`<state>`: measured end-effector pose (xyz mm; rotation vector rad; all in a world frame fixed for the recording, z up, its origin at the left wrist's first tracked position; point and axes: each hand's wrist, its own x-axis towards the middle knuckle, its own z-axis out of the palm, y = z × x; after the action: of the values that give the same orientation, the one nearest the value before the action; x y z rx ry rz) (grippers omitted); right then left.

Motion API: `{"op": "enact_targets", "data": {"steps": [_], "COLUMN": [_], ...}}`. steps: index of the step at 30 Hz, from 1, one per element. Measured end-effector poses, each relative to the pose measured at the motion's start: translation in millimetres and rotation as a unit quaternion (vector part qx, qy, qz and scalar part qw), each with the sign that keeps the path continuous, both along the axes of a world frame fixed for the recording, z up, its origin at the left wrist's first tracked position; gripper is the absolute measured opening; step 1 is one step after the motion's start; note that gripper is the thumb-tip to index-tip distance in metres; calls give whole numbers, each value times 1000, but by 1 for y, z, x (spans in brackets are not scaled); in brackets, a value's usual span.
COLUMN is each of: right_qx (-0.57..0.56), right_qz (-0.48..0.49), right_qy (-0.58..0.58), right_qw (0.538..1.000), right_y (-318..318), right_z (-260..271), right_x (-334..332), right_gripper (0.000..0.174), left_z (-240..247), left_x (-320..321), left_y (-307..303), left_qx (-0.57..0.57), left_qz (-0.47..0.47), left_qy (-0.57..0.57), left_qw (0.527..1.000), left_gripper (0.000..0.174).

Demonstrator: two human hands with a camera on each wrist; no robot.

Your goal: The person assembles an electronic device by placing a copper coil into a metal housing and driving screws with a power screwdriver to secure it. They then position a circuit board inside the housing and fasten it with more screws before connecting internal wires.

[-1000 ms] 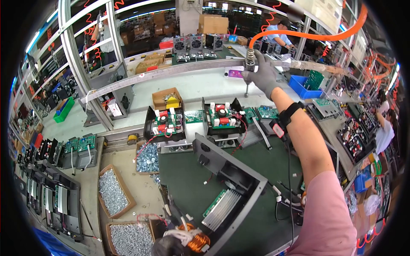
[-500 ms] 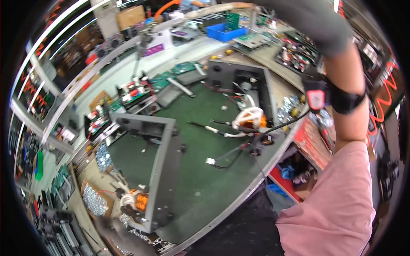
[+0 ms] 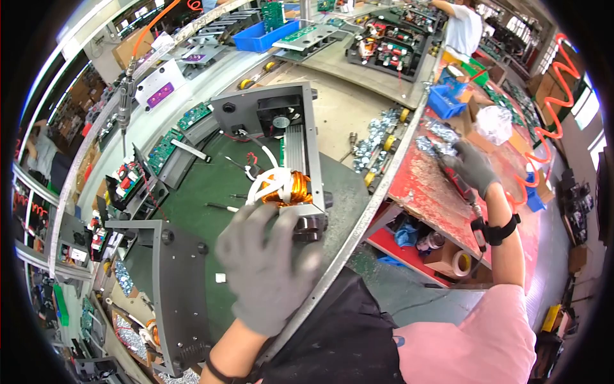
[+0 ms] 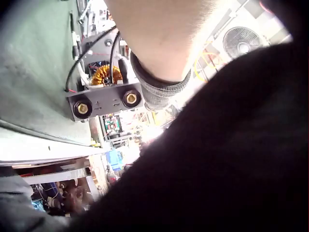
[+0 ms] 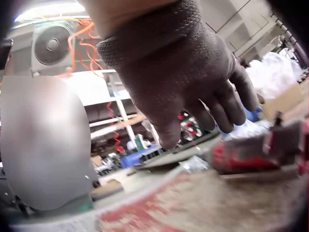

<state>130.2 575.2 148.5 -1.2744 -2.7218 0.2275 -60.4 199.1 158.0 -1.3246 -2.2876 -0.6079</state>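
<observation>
My gloved left hand (image 3: 263, 269), slightly blurred, spreads its fingers over the green mat (image 3: 217, 182). Its fingertips overlap the near end of a grey metal case (image 3: 312, 141), beside a copper-wound toroid coil (image 3: 291, 190) with white sleeved leads. In the left wrist view the coil (image 4: 107, 75) shows behind a dark end panel (image 4: 108, 102) with two round black terminals. My gloved right hand (image 3: 474, 168) is over the worn red bench, close to a red-and-black hand tool (image 3: 455, 181). The right wrist view shows its bent fingers apart from that tool (image 5: 246, 157).
Another grey case (image 3: 182, 288) stands at the mat's left. An air screwdriver (image 3: 125, 105) hangs at the back left. A metal edge (image 3: 345, 256) separates the mat from the red bench (image 3: 419, 173). Bags of hardware (image 3: 377, 137) and blue bins (image 3: 446, 101) lie to the right.
My right hand has let go of the hanging air screwdriver and swung right to the red bench. My left hand has moved from the left case to the right one. The head view has turned right.
</observation>
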Motion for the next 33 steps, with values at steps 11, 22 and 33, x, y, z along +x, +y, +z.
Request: {"op": "enact_targets", "data": {"steps": [11, 22, 33], "right_qx": [-62, -296, -218], "right_qz": [-92, 328, 337], "right_qy": [46, 40, -28], "right_qw": [993, 896, 916], "right_y": [14, -105, -122], "right_z": [-57, -6, -3], "right_x": [13, -57, -76], "right_gripper": [57, 70, 66], "left_z": [10, 14, 12], "left_x": [-29, -51, -53], "left_y": [52, 57, 57], "left_qx": [-105, -223, -219], "left_qz": [42, -39, -37], "left_qy": [-10, -68, -59], "left_qw": [994, 972, 973], "left_gripper": [61, 61, 60]}}
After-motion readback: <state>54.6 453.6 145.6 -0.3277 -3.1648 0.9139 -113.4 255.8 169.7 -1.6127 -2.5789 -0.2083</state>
